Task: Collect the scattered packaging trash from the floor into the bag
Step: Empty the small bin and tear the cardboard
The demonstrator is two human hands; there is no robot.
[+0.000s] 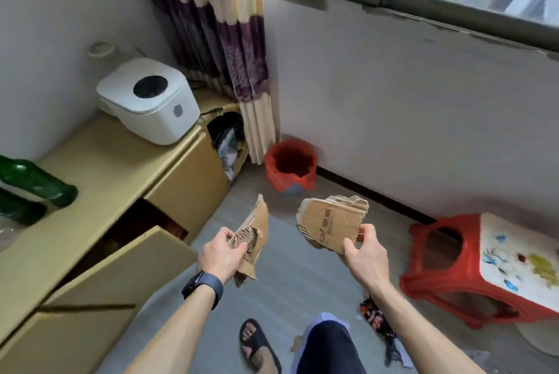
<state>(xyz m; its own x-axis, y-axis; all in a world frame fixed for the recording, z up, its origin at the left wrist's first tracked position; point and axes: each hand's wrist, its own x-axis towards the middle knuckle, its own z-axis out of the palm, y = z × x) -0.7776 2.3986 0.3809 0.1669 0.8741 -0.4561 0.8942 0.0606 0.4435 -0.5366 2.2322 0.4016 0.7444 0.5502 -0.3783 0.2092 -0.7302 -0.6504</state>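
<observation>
Cardboard piece [256, 227] gripped in left fingers [227, 234], 2nd piece [329, 222] in right fingers [348, 248]; red bag [273, 174] ahead, stool [447, 281] rightward.

The left hand [222, 252] and right hand [364, 255] are bare, as are both forearms. The left wrist carries a dark wristband [202, 286] with a flat rectangular face (watch or tracker, too blurred to tell). One foot wears a black open-toed slide sandal [257, 340]. A dark garment [329, 349] covers the knee.
</observation>
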